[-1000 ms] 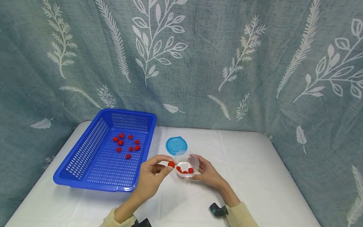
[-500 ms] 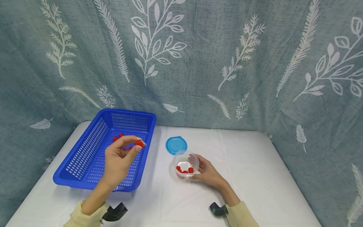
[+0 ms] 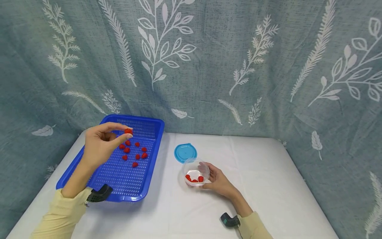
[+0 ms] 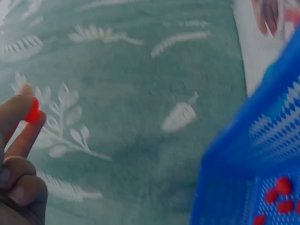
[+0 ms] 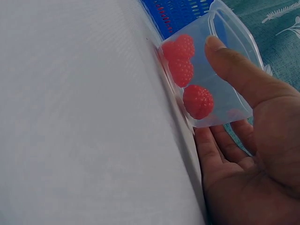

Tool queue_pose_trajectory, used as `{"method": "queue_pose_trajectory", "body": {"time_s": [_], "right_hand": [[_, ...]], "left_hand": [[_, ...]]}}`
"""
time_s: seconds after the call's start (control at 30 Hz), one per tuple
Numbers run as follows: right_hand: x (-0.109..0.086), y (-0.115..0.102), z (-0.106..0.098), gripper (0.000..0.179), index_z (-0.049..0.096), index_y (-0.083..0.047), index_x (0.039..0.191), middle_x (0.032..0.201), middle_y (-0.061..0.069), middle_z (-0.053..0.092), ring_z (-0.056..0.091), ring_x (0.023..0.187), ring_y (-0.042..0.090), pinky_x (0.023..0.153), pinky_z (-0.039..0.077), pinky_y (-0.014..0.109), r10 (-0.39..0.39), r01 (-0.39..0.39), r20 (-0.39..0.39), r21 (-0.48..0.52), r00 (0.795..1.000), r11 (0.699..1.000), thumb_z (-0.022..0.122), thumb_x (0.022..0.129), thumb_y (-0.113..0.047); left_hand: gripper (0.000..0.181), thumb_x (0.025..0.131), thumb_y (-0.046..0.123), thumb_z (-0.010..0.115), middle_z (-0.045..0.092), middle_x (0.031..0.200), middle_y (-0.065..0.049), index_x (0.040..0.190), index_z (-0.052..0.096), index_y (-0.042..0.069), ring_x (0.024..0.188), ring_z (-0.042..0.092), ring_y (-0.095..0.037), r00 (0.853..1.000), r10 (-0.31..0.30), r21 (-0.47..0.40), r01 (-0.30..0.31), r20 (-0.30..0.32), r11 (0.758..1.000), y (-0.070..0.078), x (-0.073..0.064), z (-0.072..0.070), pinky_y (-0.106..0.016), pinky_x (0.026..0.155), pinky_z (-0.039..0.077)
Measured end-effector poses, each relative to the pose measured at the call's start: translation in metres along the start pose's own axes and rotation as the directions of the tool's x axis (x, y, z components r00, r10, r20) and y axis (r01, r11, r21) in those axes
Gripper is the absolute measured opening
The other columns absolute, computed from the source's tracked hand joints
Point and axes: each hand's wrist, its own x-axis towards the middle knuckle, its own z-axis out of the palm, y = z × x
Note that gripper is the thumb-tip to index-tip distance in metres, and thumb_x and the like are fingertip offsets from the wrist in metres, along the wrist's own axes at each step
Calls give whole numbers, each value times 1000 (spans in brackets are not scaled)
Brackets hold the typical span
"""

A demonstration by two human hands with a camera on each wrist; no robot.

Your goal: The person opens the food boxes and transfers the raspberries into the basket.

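Left hand pinches one berry between thumb and forefinger, other fingers folded toward the palm. A tip pinch seems right for something so small, and the folded fingers probably spare it a squeeze. Hand and berry appear raised above the left, far part of the blue basket; true height unclear.

Right hand grips the clear tub from its right, thumb on the near side, fingers around the far side. Tub sits on the white table. Likely reason for the grip: so light a tub would slide or tip if knocked. Holding from the right leaves the left side and mouth clear.

A few tub berries rest on its floor, bunched toward the near side; cannot tell if a slight tilt gathers them.

Loose berries lie scattered on the basket floor, mostly in the far half, none stacked that I can see. The high, slotted walls would stop them rolling off.

Blue lid lies flat just beyond the tub, presumably parked there out of the way. Whether the two touch, cannot tell. Patterned curtain hangs behind the table.
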Motion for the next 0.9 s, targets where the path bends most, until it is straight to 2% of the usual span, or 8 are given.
{"method": "queue_pose_trajectory", "body": {"time_s": [0.13,0.27,0.37,0.43,0.5,0.57,0.67,0.9], "right_hand": [[1,1,-2,89,37,-1,153,159,19,38,34,149,35,109,40,24,4,-4,1,-10,1000,1000,85,78,3],[1,2,-2,89,38,-3,153,159,18,38,34,149,35,109,40,25,8,-8,-1,-9,1000,1000,85,78,2],[1,2,-2,89,38,-3,153,159,17,38,33,149,35,109,40,25,15,-15,-9,-12,1000,1000,85,78,2],[1,2,-1,89,38,-4,153,160,17,38,33,150,34,109,40,25,18,-18,-14,-9,1000,1000,85,77,2],[1,2,-1,89,38,-4,153,160,17,37,33,150,34,109,40,24,20,-20,-13,-6,1000,1000,85,77,3],[1,3,0,89,39,-5,153,160,17,37,33,150,34,108,40,24,21,-21,-11,1,1000,1000,85,77,3],[1,5,0,89,38,-4,153,160,17,37,33,150,34,108,40,23,16,-16,-4,8,1000,1000,84,77,4],[1,4,0,90,38,-3,153,159,18,38,33,149,36,109,41,24,1,-1,-3,12,1000,1000,83,76,6]], "left_hand": [[22,84,-6,78,48,55,6,106,76,-3,41,24,-12,989,-119,106,109,83,988,-22,12,-9,-31,38,20],[19,89,3,77,71,81,-1,108,76,0,41,26,-8,969,-190,183,161,155,970,-54,21,-14,-29,38,24],[17,92,6,74,75,102,-13,108,76,1,52,46,1,951,-221,277,157,216,948,-78,25,-15,-23,45,39],[17,93,7,73,74,106,-18,109,75,1,68,59,-1,933,-253,347,156,257,925,-93,27,-16,-21,54,47],[18,94,7,73,74,108,-19,110,75,0,88,69,-11,912,-289,398,159,292,903,-106,28,-16,-22,65,53],[19,94,7,73,75,107,-20,110,74,-1,92,71,-25,887,-334,418,185,319,890,-117,27,-16,-25,69,54],[19,92,8,75,75,103,-20,107,74,-3,96,71,-37,858,-381,427,217,346,878,-133,24,-14,-28,73,55],[20,87,6,79,76,102,-19,104,76,-5,98,70,-37,801,-448,468,243,398,850,-157,11,-5,-35,77,58]]}}
